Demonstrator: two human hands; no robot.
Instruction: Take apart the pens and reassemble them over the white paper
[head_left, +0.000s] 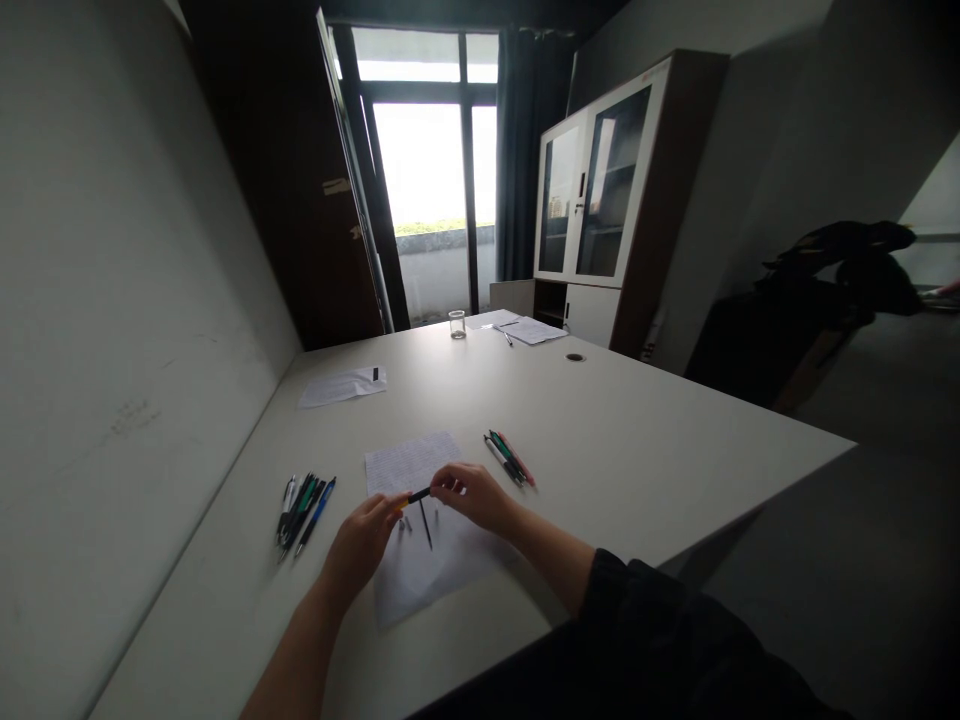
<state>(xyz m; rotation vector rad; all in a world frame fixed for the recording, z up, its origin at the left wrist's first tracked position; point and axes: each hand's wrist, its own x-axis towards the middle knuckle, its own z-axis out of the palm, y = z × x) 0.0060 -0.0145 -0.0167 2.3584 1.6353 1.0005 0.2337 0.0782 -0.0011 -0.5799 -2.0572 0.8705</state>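
Note:
Between my two hands is a short black and yellow pen barrel [418, 495], held over the paper. My left hand [365, 540] pinches its yellow end, and my right hand [474, 494] has its fingers closed at the black end. Below the barrel a thin dark refill [426, 526] lies on the white paper [420, 590], with a few small pen parts [406, 523] beside it. The upper part of the paper shows printed or written lines.
Several pens [304, 515] lie left of the paper, and more pens [510, 458] lie to its right. Farther off on the white table [622, 440] are a bagged sheet [343, 386], a glass jar [457, 324], papers [531, 330] and a round cable hole [575, 357].

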